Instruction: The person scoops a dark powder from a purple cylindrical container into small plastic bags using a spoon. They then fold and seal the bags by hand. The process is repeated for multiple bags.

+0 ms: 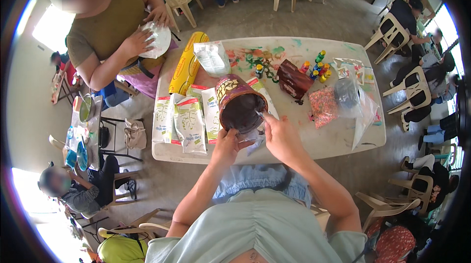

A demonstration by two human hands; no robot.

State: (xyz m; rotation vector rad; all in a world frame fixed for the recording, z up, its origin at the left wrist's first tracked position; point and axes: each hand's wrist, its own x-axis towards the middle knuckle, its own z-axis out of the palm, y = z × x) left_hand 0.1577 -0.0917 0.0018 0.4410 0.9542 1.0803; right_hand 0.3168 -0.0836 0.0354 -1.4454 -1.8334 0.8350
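Observation:
A brown tub (234, 86) is tipped toward me at the table's near side, its mouth facing me and its inside coated dark brown. My left hand (227, 146) grips the tub's lower rim, thumb at the edge. At the right side of the rim, my right hand (280, 135) is closed with its fingertips at the opening. A small pale piece shows at those fingertips, too little to name. Below the tub's mouth, partly behind my hands, lies a crumpled clear plastic sheet or bag (252, 143). White-and-green cartons (190, 123) stand close to the tub's left.
A long yellow box (189, 64) and a white pouch (212, 59) lie beyond the cartons. Rightward are a dark brown pouch (294, 80), several small colour bottles (320, 57) and a bag of coloured sprinkles (324, 107). A person (117, 23) at far left handles clear plastic.

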